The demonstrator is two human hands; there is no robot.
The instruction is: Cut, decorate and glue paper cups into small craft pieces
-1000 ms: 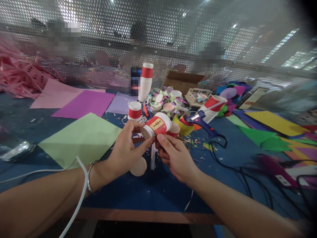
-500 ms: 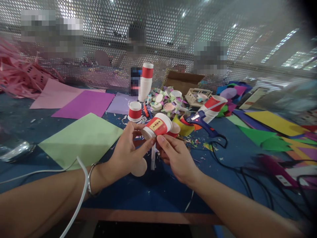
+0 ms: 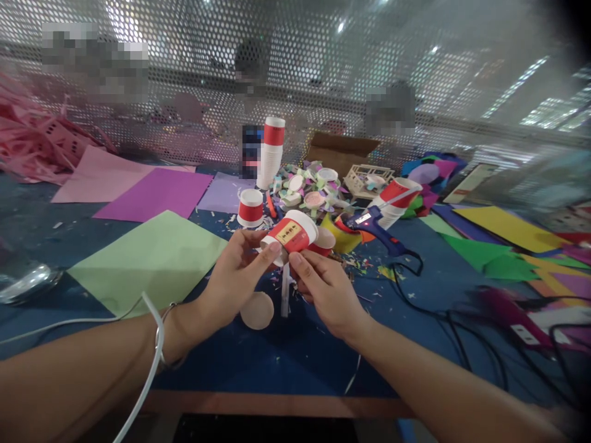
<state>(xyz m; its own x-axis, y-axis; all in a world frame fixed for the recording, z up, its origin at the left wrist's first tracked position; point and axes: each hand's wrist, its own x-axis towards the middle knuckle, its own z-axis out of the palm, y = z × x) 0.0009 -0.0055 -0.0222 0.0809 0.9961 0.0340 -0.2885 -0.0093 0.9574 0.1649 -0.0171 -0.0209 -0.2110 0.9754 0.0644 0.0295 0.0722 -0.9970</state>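
A red and white paper cup [image 3: 295, 231] lies tilted between my two hands, above the blue table. My left hand [image 3: 240, 271] grips its left end, thumb across the edge and fingers behind it. At the cup's lower side, my right hand [image 3: 325, 286] pinches with thumb and fingers; part of what its fingertips hold is hidden. Beneath the hands, a clear glue stick [image 3: 285, 292] and a pale round disc [image 3: 257, 310] rest on the table. Just behind stands another red and white cup [image 3: 250, 208].
A blue glue gun [image 3: 378, 231] sits on a yellow roll at right, its black cord trailing over the table. Behind are a tall cup stack [image 3: 271, 154] and a heap of paper scraps [image 3: 314, 187]. Coloured sheets [image 3: 152, 261] lie at left. A white cable [image 3: 150, 357] crosses my left forearm.
My left hand has shifted slightly left and its thumb has moved up along the cup. The cup has turned a little, and the pale disc is now fully uncovered.
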